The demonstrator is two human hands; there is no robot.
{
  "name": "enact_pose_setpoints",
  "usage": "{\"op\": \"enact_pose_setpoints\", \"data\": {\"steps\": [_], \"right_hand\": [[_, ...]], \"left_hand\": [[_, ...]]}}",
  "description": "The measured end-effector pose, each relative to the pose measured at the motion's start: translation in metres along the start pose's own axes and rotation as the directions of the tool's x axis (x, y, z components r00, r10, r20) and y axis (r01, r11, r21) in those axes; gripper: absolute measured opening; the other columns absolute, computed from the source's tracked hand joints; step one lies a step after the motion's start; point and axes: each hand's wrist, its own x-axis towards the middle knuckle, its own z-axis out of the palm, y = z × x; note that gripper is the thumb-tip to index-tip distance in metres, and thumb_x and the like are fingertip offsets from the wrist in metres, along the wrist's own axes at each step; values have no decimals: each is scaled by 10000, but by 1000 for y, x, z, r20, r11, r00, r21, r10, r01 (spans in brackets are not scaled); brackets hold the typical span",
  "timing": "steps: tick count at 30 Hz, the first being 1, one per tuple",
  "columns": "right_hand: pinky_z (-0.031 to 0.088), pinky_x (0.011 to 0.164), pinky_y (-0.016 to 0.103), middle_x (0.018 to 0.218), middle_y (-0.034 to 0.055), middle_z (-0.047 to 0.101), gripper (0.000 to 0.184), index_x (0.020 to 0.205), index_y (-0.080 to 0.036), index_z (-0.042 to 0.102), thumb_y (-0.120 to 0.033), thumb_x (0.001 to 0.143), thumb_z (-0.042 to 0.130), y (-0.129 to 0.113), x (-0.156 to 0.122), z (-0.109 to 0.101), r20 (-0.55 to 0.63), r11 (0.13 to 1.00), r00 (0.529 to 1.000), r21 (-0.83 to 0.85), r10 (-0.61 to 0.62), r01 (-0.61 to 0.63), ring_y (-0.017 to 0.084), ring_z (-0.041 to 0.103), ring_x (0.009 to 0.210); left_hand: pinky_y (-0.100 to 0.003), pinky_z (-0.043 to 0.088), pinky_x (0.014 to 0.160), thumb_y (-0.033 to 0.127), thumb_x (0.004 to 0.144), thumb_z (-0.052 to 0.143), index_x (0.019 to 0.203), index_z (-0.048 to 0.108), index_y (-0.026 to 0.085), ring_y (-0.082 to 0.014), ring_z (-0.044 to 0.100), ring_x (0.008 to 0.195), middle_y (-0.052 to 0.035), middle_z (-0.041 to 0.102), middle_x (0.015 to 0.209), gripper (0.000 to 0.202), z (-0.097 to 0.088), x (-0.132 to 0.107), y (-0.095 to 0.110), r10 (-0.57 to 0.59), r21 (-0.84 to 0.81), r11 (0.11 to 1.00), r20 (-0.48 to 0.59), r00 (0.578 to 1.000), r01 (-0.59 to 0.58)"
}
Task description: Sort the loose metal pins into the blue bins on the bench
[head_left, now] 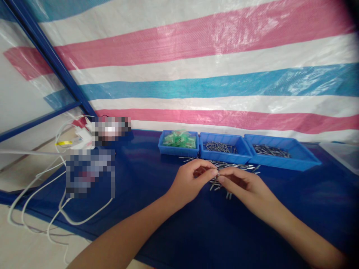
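Over the dark blue tabletop (218, 228), my left hand (190, 179) and my right hand (249, 186) meet at the fingertips. Each has thumb and forefinger closed in a pinch. Between them shows a tiny pale, metallic bit, too small to name and mostly covered by the fingers. Just beneath and behind the hands lies a loose pile of thin metal pins (232, 164) that look like blind rivets. Some poke out below my right fingers.
Behind the pile, three blue bins stand in a row: the left bin (179, 151) holds green packets (179, 140), the middle bin (224, 155) and right bin (288, 161) metal pins. White cables (81, 222) loop at left. A striped sheet (196, 89) hangs behind.
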Motion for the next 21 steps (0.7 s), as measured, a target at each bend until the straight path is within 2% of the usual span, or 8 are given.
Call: {"op": "enact_pose_setpoints", "data": {"steps": [3, 8, 12, 15, 17, 18, 20, 21], "right_hand": [[445, 579, 260, 809, 17, 635, 189, 899, -231, 632, -405, 824, 617, 2, -1, -1, -67, 1000, 998, 1, 3, -3, 165, 583, 739], [432, 543, 261, 748, 1, 606, 167, 853, -235, 612, -388, 800, 652, 1, -5, -3, -182, 998, 982, -30, -59, 55, 143, 547, 640], [438, 568, 279, 766, 10, 614, 167, 818, -237, 623, -404, 821, 619, -4, -7, -4, -198, 983, 971, -147, -136, 108, 163, 566, 672], [446, 589, 293, 752, 16, 625, 237, 775, -232, 634, -445, 848, 560, -7, -4, -11, -230, 963, 961, -255, -152, 92, 177, 581, 678], [451, 600, 304, 760, 21, 643, 265, 795, -226, 638, -472, 841, 554, -4, 0, -23, -334, 950, 930, -308, -155, 48, 183, 590, 672], [453, 605, 312, 777, 28, 655, 275, 827, -222, 643, -484, 831, 560, -1, 3, -32, -406, 941, 899, -339, -161, 16, 189, 596, 674], [451, 620, 340, 816, 48, 671, 306, 901, -216, 657, -495, 824, 558, 6, 8, -51, -552, 901, 811, -427, -193, -77, 209, 605, 683], [446, 638, 362, 829, 56, 670, 326, 944, -223, 658, -505, 835, 534, 11, 10, -61, -588, 859, 777, -496, -225, -126, 231, 608, 705]], "left_hand": [[-223, 461, 721, 287, 837, 613, 932, 671, 152, -142, 611, 817, -52, 672, 937, 174, -2, 1, 1, 6, 29, 1000, 10, 1000, -7], [-219, 453, 704, 289, 850, 593, 937, 663, 146, -134, 592, 793, -51, 663, 929, 181, -4, 1, 2, 17, 125, 992, 50, 999, -23], [-221, 443, 689, 324, 884, 536, 913, 661, 139, -127, 570, 757, -43, 647, 873, 225, -3, 0, 2, 26, 225, 973, 128, 991, -55], [-222, 446, 689, 341, 893, 515, 991, 649, 153, -124, 570, 754, -39, 645, 904, 250, -2, -1, 3, 19, 256, 965, 145, 989, -56], [-222, 452, 686, 352, 896, 509, 1077, 623, 163, -119, 573, 739, -40, 650, 939, 285, -2, -2, 3, 0, 252, 967, 130, 991, -33], [-223, 454, 683, 357, 898, 504, 1102, 613, 165, -117, 573, 730, -41, 652, 948, 300, -2, -1, 3, -7, 256, 966, 127, 992, -26], [-227, 456, 689, 358, 906, 489, 1111, 609, 167, -116, 571, 718, -43, 656, 955, 305, -3, -1, 3, -3, 294, 955, 128, 992, -35], [-232, 457, 702, 350, 910, 484, 1100, 614, 166, -118, 573, 725, -43, 656, 957, 295, -4, -1, 3, 12, 329, 943, 134, 991, -56]]}}
